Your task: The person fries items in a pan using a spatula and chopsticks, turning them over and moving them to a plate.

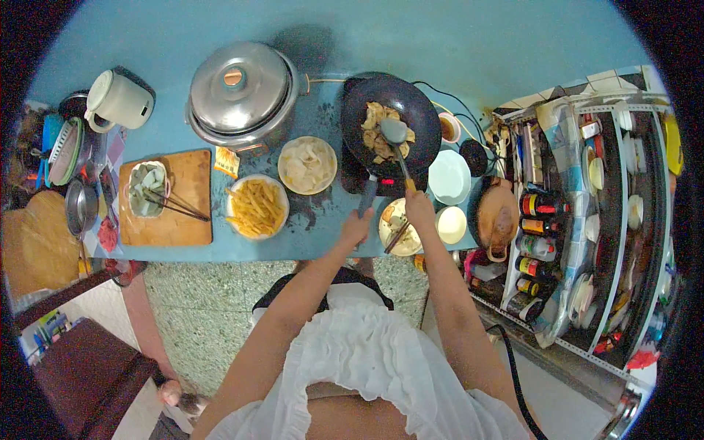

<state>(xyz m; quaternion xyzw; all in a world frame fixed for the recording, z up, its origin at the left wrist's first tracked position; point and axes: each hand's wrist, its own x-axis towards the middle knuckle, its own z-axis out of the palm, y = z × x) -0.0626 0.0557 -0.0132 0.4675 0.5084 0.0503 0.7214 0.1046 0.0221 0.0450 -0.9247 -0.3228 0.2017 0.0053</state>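
Observation:
My left hand [356, 226] grips the grey handle of a dark wok [421, 113], which sits on a black induction cooker [352, 184]. In my right hand [419, 211] is the wooden end of a metal spatula [394, 132]; its blade rests over browned food pieces [375, 116] in the wok. Below the wok, a plate [397, 248] with chopsticks lies partly behind my right hand. Left of the wok stand a bowl of pale slices [307, 165] and a bowl of yellow strips [257, 206].
A large lidded steel pot [239, 91] stands at the back left. A wooden cutting board [190, 234] holds a bowl [147, 190] with chopsticks. Right of the wok are a pale green bowl [449, 177], a cream bowl [451, 225] and a brown clay pot [498, 212]; shelves with bottles stand beyond.

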